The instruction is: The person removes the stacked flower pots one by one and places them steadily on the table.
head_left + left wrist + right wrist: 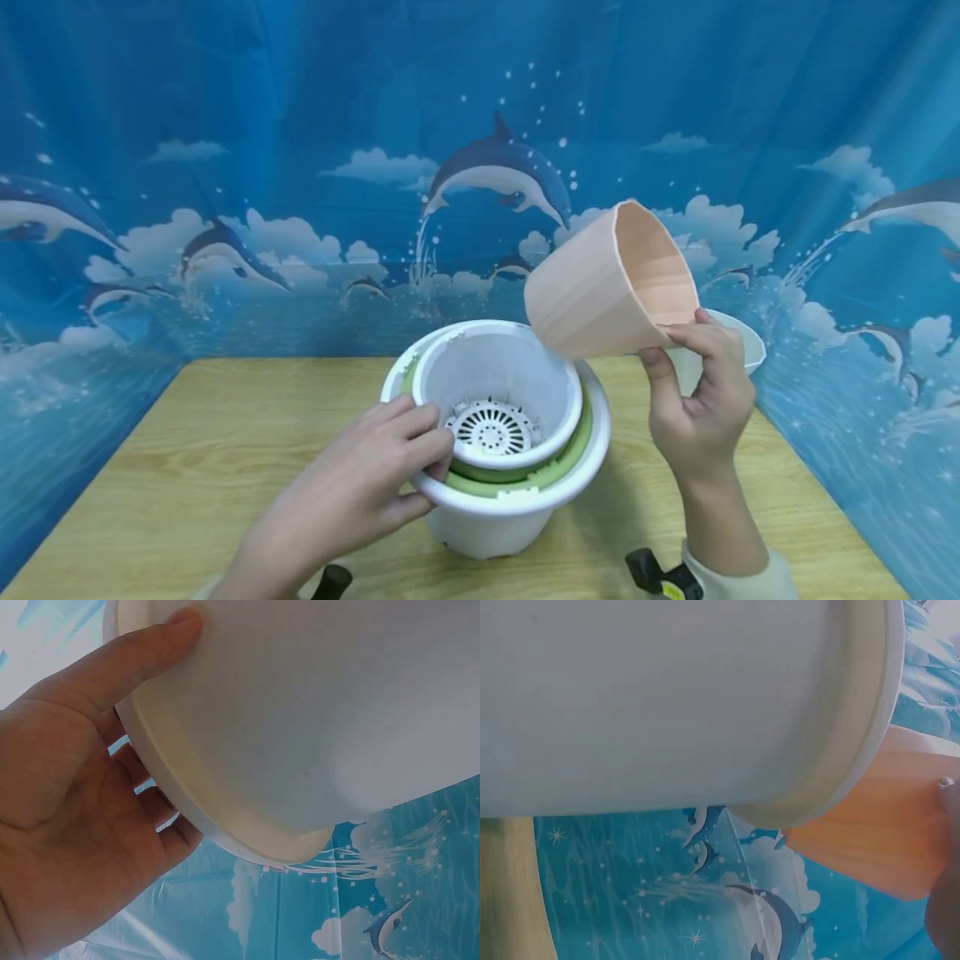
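Note:
A large white flower pot point(487, 529) stands on the table with a green pot point(558, 475) nested inside it. Within the green one sits a smaller white pot point(487, 354), its slotted base facing up. My left hand point(371, 467) grips the large pot's rim on the left; in the left wrist view the thumb point(161, 656) lies along the outer wall, fingers behind the rim. Raised at the right, a peach pot point(581, 292) is tipped on its side, mouth to the right. My right hand point(705, 392) pinches its rim between thumb and fingers.
Another pale pot point(750, 342) is at the table's back right, partly hidden behind my right hand. The wooden table point(187, 467) meets a blue dolphin-print curtain point(337, 125) at the back and sides. Dark wrist-camera mounts point(660, 575) show near the front edge.

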`<state>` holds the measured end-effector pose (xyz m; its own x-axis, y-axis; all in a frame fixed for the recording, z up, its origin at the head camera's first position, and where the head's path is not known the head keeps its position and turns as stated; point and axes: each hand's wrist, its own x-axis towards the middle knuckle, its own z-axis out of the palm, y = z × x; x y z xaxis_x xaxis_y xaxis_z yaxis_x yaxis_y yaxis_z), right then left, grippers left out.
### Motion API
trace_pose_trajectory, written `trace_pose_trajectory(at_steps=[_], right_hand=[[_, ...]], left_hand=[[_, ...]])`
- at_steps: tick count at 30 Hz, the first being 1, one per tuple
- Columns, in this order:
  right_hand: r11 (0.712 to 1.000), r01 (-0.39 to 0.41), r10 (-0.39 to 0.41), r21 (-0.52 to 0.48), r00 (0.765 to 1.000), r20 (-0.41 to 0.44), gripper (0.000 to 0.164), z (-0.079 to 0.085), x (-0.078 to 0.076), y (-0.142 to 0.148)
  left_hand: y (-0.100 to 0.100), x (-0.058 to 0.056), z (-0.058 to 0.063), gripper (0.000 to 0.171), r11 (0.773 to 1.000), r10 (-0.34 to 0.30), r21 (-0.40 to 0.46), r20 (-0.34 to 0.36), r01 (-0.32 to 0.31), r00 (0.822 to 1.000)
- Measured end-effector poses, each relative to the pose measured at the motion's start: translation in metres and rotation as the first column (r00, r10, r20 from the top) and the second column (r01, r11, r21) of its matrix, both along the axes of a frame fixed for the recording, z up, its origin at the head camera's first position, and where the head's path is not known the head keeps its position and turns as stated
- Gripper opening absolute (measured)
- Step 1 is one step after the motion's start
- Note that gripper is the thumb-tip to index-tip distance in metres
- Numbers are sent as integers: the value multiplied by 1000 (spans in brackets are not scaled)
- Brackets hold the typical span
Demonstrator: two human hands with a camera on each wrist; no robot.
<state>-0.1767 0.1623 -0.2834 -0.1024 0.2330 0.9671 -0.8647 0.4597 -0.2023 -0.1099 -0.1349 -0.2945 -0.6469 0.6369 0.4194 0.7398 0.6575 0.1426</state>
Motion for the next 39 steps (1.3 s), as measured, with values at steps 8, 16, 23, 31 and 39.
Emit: trace_pose_trajectory(at_steps=[8, 16, 23, 31, 39], right_hand=[[997, 72, -73, 25, 996, 53, 47, -8, -11, 14], [985, 140, -150, 98, 983, 109, 46, -20, -27, 32], [978, 141, -169, 153, 967, 188, 21, -30, -35, 44], [974, 148, -187, 174, 954, 235, 24, -40, -43, 46], [963, 162, -218, 215, 938, 268, 23, -51, -53, 56]], left_hand=[[0, 0, -1, 40, 1000, 5, 0, -2, -5, 1000], [0, 0, 0, 39, 1000, 19, -16, 24, -19, 1000], [0, 0, 0, 40, 1000, 21, -16, 22, -21, 1000], [0, 0, 0, 40, 1000, 13, -6, 15, -13, 1000], [0, 0, -1, 39, 1000, 11, -3, 6, -11, 1000]])
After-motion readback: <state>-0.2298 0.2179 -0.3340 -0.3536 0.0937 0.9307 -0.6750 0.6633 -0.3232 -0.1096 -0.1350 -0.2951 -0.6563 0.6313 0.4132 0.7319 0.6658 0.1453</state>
